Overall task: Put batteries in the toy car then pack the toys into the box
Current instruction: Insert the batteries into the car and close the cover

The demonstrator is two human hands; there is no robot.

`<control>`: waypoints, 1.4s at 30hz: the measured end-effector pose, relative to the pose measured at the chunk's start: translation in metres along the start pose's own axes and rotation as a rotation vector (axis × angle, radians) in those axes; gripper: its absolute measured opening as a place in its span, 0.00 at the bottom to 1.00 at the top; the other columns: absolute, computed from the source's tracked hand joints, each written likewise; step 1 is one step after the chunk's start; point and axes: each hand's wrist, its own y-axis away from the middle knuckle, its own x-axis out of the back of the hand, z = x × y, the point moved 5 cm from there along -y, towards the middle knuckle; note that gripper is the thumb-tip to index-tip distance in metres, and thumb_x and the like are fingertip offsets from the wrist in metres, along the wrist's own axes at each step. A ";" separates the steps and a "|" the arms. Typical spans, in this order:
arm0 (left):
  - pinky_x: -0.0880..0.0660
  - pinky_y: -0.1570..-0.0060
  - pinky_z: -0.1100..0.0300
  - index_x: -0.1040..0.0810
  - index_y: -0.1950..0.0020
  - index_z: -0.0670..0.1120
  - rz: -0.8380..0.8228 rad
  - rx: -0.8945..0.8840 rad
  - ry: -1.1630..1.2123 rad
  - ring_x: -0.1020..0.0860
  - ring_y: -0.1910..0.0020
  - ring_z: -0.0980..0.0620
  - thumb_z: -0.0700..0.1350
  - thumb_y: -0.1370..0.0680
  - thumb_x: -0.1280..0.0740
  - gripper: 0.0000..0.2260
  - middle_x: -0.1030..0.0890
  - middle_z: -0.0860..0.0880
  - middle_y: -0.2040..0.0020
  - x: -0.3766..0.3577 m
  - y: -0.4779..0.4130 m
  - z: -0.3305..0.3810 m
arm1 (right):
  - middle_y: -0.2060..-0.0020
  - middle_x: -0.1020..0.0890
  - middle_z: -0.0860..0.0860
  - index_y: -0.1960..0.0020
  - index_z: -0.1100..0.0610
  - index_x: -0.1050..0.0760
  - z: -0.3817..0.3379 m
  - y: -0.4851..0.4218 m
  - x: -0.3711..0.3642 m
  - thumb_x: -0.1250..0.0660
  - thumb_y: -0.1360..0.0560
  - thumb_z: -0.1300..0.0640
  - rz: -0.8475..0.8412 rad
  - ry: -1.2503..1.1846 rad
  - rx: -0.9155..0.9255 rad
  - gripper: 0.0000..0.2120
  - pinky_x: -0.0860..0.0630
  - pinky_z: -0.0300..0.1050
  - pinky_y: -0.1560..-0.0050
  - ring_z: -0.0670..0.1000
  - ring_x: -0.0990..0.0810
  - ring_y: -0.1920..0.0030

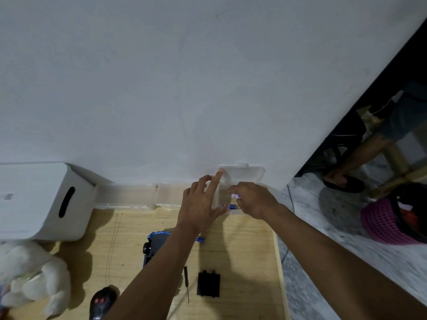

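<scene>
A: Back row along the wall (184,88): white box (39,202) far left, two clear cases (124,196) beside it, then the open case (251,181) at the right end, its lid (245,173) up against the wall.

B: Near side is busy. Plush toy (30,273) bottom left, remote (101,303) at the front, car (154,245) underside up in the middle, with the left forearm crossing over it.

A: Screwdriver (186,285) and black cover (208,284) lie side by side right of the car, not touching. A loose battery (200,239) peeks out just beside the left wrist.

B: Edges?

A: The desk (249,250) ends just right of the open case. Past that edge is floor (323,218), a pink basket (379,222) and somebody's slippered foot (342,181), all well apart from the work. The wall closes the back. There's bare wood between cover and right edge, and between box and car.

B: Hands, then.

A: Left hand (201,204) is spread over the open case's left side, fingers straight, forefinger tip up on the lid, thumb at the front wall. It grips nothing, just steadies.

B: Right hand (254,199) is over the case, fingers curled, pinching a battery (235,195) with a purple-white wrap at its fingertips. More batteries (227,206) lie in the case below, by the left thumb.
</scene>
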 end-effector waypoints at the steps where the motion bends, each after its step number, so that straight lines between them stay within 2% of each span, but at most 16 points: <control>1: 0.30 0.34 0.50 0.56 0.17 0.60 0.005 -0.003 -0.007 0.31 0.28 0.47 0.67 0.25 0.31 0.46 0.35 0.50 0.23 0.001 0.000 0.000 | 0.37 0.21 0.48 0.31 0.47 0.25 -0.001 0.002 0.000 0.34 0.22 0.61 0.023 0.015 0.000 0.21 0.23 0.51 0.41 0.53 0.24 0.37; 3: 0.30 0.34 0.50 0.57 0.17 0.60 0.007 -0.008 -0.021 0.31 0.29 0.47 0.67 0.25 0.32 0.46 0.35 0.50 0.23 0.002 0.000 0.001 | 0.41 0.20 0.48 0.35 0.48 0.22 -0.001 0.013 0.009 0.33 0.23 0.60 0.195 0.005 -0.009 0.17 0.22 0.52 0.45 0.53 0.22 0.40; 5: 0.30 0.33 0.50 0.57 0.17 0.60 0.000 -0.002 -0.028 0.31 0.29 0.47 0.68 0.25 0.33 0.46 0.36 0.50 0.23 0.003 0.000 0.002 | 0.47 0.19 0.48 0.41 0.51 0.20 -0.002 0.036 0.025 0.32 0.25 0.61 0.545 -0.041 0.012 0.13 0.21 0.51 0.51 0.53 0.21 0.46; 6: 0.30 0.33 0.49 0.56 0.17 0.59 -0.008 0.002 -0.032 0.31 0.28 0.47 0.68 0.25 0.33 0.45 0.37 0.50 0.22 0.004 0.000 0.003 | 0.47 0.19 0.49 0.42 0.52 0.21 -0.002 0.049 0.033 0.31 0.26 0.62 0.701 -0.022 0.024 0.14 0.21 0.51 0.53 0.54 0.22 0.48; 8: 0.31 0.32 0.48 0.55 0.17 0.59 -0.021 0.004 -0.047 0.32 0.27 0.46 0.68 0.24 0.33 0.44 0.38 0.50 0.21 0.007 0.000 0.005 | 0.42 0.23 0.51 0.35 0.53 0.24 0.000 0.061 0.038 0.30 0.27 0.61 0.809 0.060 0.010 0.20 0.22 0.50 0.50 0.55 0.24 0.45; 11: 0.30 0.32 0.48 0.49 0.17 0.57 -0.030 -0.009 -0.062 0.31 0.28 0.46 0.66 0.24 0.32 0.42 0.39 0.50 0.21 0.014 0.001 0.011 | 0.35 0.26 0.53 0.27 0.52 0.31 0.005 0.056 0.039 0.30 0.27 0.59 0.735 0.126 0.006 0.29 0.23 0.51 0.46 0.56 0.26 0.39; 15: 0.26 0.39 0.48 0.36 0.20 0.53 0.034 -0.056 -0.077 0.24 0.34 0.45 0.61 0.22 0.31 0.33 0.32 0.49 0.24 0.031 0.006 0.019 | 0.44 0.22 0.52 0.36 0.53 0.22 0.009 0.053 0.044 0.29 0.27 0.62 0.759 0.115 0.034 0.20 0.21 0.53 0.53 0.56 0.23 0.48; 18: 0.24 0.44 0.49 0.24 0.30 0.51 0.089 -0.094 -0.058 0.20 0.39 0.44 0.54 0.21 0.29 0.20 0.23 0.49 0.30 0.043 0.010 0.026 | 0.48 0.20 0.51 0.42 0.54 0.19 0.010 0.054 0.048 0.29 0.27 0.66 0.732 0.022 0.026 0.15 0.21 0.53 0.56 0.56 0.22 0.51; 21: 0.25 0.49 0.51 0.22 0.38 0.50 0.117 -0.049 -0.020 0.19 0.46 0.45 0.48 0.21 0.30 0.12 0.19 0.51 0.39 0.056 0.011 0.036 | 0.48 0.18 0.49 0.43 0.52 0.20 0.009 0.054 0.050 0.32 0.24 0.64 0.629 -0.057 -0.004 0.12 0.23 0.51 0.54 0.56 0.23 0.49; 24: 0.25 0.49 0.50 0.26 0.32 0.51 0.075 -0.030 -0.013 0.20 0.44 0.45 0.47 0.19 0.32 0.15 0.19 0.51 0.36 0.057 0.010 0.043 | 0.49 0.18 0.48 0.43 0.52 0.21 0.009 0.057 0.046 0.33 0.23 0.63 0.573 -0.039 0.005 0.11 0.24 0.49 0.54 0.55 0.24 0.50; 26: 0.24 0.49 0.50 0.24 0.31 0.53 0.058 -0.057 -0.057 0.21 0.42 0.45 0.48 0.18 0.34 0.16 0.20 0.52 0.35 0.051 0.010 0.047 | 0.48 0.19 0.47 0.43 0.51 0.21 0.012 0.061 0.042 0.33 0.24 0.63 0.541 -0.057 0.006 0.12 0.25 0.49 0.53 0.54 0.25 0.50; 29: 0.22 0.48 0.49 0.18 0.38 0.52 0.029 -0.089 -0.046 0.20 0.42 0.45 0.45 0.19 0.33 0.11 0.18 0.53 0.38 0.038 0.013 0.047 | 0.45 0.20 0.47 0.39 0.49 0.21 0.016 0.064 0.027 0.33 0.24 0.62 0.450 -0.061 -0.001 0.16 0.25 0.49 0.49 0.54 0.25 0.47; 31: 0.20 0.50 0.48 0.17 0.42 0.48 0.017 -0.148 -0.002 0.19 0.44 0.44 0.44 0.20 0.32 0.09 0.17 0.50 0.41 0.030 0.015 0.048 | 0.44 0.20 0.47 0.38 0.48 0.20 0.018 0.065 0.017 0.32 0.25 0.61 0.420 -0.044 -0.021 0.18 0.26 0.49 0.47 0.54 0.24 0.45; 35: 0.18 0.57 0.50 0.15 0.46 0.45 0.008 -0.217 0.037 0.16 0.51 0.42 0.42 0.24 0.27 0.08 0.15 0.45 0.45 0.018 0.016 0.049 | 0.42 0.20 0.49 0.44 0.51 0.17 0.020 0.065 0.000 0.29 0.29 0.64 0.466 -0.069 -0.036 0.16 0.23 0.50 0.46 0.56 0.24 0.42; 38: 0.20 0.51 0.50 0.16 0.42 0.46 -0.033 -0.191 0.029 0.17 0.46 0.42 0.45 0.23 0.27 0.11 0.17 0.44 0.40 0.009 0.012 0.044 | 0.33 0.23 0.51 0.42 0.53 0.20 0.022 0.064 -0.009 0.27 0.28 0.61 0.427 -0.119 -0.007 0.15 0.27 0.49 0.35 0.55 0.27 0.32; 42: 0.27 0.38 0.49 0.20 0.36 0.51 -0.088 -0.149 -0.036 0.23 0.34 0.46 0.53 0.24 0.27 0.18 0.22 0.48 0.31 0.001 0.009 0.040 | 0.34 0.22 0.49 0.40 0.52 0.20 0.022 0.064 -0.011 0.24 0.29 0.53 0.416 -0.133 -0.008 0.18 0.31 0.45 0.32 0.54 0.28 0.31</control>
